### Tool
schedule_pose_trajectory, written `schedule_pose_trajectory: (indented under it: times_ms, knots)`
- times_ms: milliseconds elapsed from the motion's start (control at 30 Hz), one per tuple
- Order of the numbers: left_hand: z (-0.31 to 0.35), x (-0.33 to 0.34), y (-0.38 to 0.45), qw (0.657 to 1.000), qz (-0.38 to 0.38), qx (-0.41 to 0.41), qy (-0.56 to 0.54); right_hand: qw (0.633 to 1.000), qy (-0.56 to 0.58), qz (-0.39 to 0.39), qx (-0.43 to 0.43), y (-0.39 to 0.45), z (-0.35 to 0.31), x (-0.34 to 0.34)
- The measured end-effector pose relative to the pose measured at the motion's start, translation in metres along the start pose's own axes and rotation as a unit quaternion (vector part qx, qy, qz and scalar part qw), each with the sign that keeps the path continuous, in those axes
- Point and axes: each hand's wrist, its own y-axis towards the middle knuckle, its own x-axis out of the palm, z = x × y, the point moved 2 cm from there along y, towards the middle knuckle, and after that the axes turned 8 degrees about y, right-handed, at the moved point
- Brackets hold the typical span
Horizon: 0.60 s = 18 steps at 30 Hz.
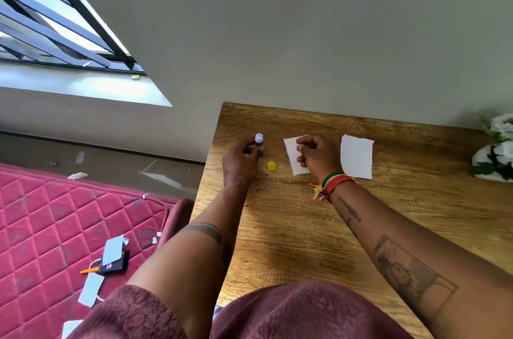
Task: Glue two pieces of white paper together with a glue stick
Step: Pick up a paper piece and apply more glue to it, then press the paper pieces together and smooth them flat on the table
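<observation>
My left hand (241, 163) grips a small blue glue stick (259, 140), uncapped and upright, just above the wooden table (291, 227). Its yellow cap (271, 165) lies on the table between my hands. My right hand (317, 155) pinches the top edge of one white paper piece (293, 157) that lies on the table, and covers its right part. A second white paper piece (356, 157) lies flat to the right of that hand, apart from the first.
The table's back edge meets a grey wall. A white bag with green leaves (497, 150) sits at the table's far right. Left of the table is a red quilted mattress (55, 227) with paper scraps and a small dark device (112, 263).
</observation>
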Motion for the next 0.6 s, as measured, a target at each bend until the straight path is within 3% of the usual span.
schedule_pose_trajectory:
  times_ms: [600]
  knots:
    - [-0.003,-0.001,-0.007,1.0,-0.007,-0.01,0.011,0.999,-0.01,0.033,-0.03,-0.013,0.001,-0.031]
